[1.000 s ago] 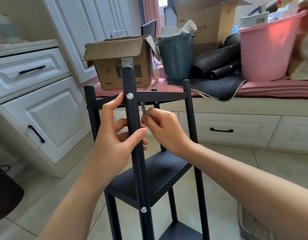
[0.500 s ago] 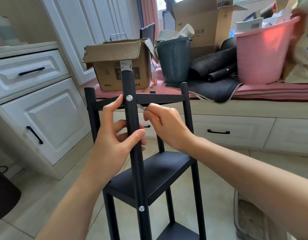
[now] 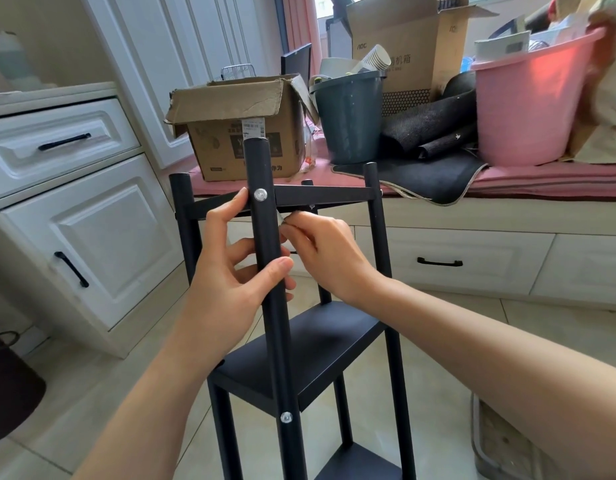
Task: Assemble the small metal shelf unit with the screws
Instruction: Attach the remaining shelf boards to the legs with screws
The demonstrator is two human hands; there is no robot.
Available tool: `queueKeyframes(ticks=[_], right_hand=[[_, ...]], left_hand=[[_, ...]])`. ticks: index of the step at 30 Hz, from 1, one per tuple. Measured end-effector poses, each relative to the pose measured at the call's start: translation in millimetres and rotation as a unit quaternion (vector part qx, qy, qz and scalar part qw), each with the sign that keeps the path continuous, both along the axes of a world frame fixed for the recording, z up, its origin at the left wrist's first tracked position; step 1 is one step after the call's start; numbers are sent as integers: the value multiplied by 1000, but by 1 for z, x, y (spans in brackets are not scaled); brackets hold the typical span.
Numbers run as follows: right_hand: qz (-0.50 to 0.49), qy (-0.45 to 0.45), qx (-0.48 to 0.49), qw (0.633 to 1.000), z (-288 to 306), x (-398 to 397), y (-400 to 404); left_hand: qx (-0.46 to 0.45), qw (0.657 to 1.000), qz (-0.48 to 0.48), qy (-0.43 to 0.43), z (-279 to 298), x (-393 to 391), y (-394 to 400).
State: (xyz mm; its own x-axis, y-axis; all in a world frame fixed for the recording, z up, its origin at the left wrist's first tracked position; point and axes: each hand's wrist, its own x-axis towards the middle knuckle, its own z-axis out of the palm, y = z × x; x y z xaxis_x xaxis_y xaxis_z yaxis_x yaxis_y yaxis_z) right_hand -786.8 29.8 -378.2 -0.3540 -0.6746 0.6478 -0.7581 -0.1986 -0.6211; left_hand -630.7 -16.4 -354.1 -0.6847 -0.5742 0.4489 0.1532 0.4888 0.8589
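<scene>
A black metal shelf unit (image 3: 320,344) stands upright on the floor, with round posts and flat shelves. Its near post (image 3: 265,237) carries a silver screw (image 3: 260,194) at the top shelf rail and a second screw (image 3: 286,417) lower down. My left hand (image 3: 230,278) grips the near post below the top screw, thumb across its front. My right hand (image 3: 320,251) is just right of the post and pinches a small silver tool (image 3: 281,218) held up close to the post under the top rail. The tool's tip is hidden.
White cabinets with black handles (image 3: 71,268) stand at the left. A pink-cushioned bench behind the shelf carries a cardboard box (image 3: 244,133), a grey bin (image 3: 348,116), a pink tub (image 3: 528,98) and dark mats (image 3: 431,161). Tiled floor lies around the shelf.
My right hand has risen with the small tool toward the top rail and closer to the near post. My left hand keeps its grip on the post.
</scene>
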Motion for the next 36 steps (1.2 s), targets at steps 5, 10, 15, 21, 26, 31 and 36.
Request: queueKeyframes(ticks=[5, 10, 15, 21, 26, 31, 36], right_hand=[[2, -13, -8, 1000, -2, 7, -5], [24, -67, 12, 997, -5, 10, -13], [98, -217, -14, 971, -10, 15, -17], [73, -210, -7, 975, -8, 17, -15], [12, -31, -21, 999, -14, 14, -7], [-5, -38, -13, 999, -11, -4, 4], [3, -24, 1, 1000, 0, -12, 14]], left_hand=[[-1, 1000, 0, 2, 0, -1, 1], [-8, 1000, 4, 1, 1, -1, 4], [-18, 1000, 13, -1, 3, -4, 8], [-23, 1000, 8, -3, 3, -3, 8], [-14, 1000, 5, 0, 2, -1, 3], [-2, 1000, 2, -7, 2, 2, 1], [1, 1000, -6, -9, 2, 0, 2]])
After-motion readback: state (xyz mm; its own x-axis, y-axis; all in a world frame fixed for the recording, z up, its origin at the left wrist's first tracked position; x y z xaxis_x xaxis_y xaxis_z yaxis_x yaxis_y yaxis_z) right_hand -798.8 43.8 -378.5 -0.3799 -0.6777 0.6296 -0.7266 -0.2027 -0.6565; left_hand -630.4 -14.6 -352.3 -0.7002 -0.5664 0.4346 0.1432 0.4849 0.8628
